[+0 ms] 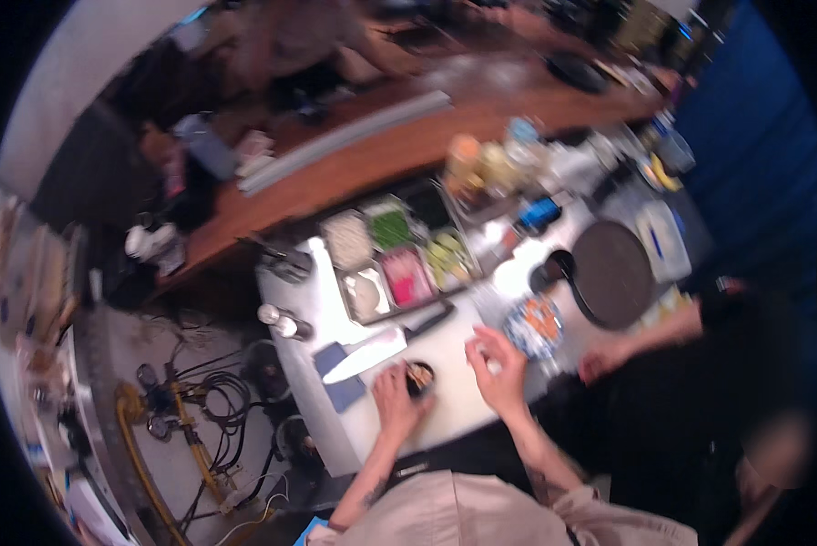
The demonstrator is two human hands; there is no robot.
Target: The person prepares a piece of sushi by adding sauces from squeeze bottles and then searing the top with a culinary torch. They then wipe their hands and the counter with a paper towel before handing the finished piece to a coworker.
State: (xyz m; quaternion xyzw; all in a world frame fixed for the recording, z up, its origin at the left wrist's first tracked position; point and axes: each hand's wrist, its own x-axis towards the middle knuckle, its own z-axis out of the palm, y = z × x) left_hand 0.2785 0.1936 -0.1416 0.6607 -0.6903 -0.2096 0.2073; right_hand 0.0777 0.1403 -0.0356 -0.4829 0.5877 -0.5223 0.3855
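Around a small dark bowl with pieces of food [420,377] curls my left hand [399,403], at the front of the pale cutting board [442,403]. My right hand [500,372] is raised over the board's right part, its thumb and fingertips close together; blur hides whether something small is between them. Left of centre lies a large kitchen knife [367,353], its blade over a folded blue cloth [340,375]. Just right of my right hand is a blue-and-white patterned bowl [534,327] with orange and white food.
Behind the board stands a tray of containers [401,263] with green, pink and white foods. Two shakers [282,319] stand left. To the right are a round dark tray [613,273] and a co-worker's hand [603,358]. Hoses and gauges [183,409] lie below left.
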